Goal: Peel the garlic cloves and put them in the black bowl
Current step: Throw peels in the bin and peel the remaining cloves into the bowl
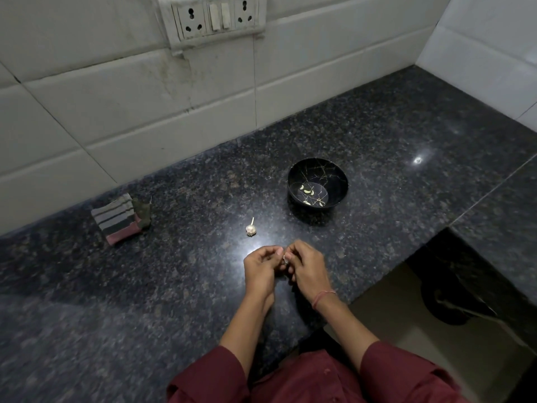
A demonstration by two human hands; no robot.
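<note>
A black bowl (317,173) with gold crack lines stands on the dark granite counter and holds several peeled garlic cloves (307,191). The rest of a garlic bulb (250,228) with its stem lies on the counter, left of the bowl and just beyond my hands. My left hand (259,270) and my right hand (308,269) meet over the counter, fingers curled, and pinch one small garlic clove (285,259) between their fingertips. Most of that clove is hidden by the fingers.
A folded striped cloth (117,218) lies at the left near the tiled wall. A socket panel (213,17) sits on the wall above. The counter's edge (386,276) drops off at the right front, with a dark round object (453,301) on the floor below.
</note>
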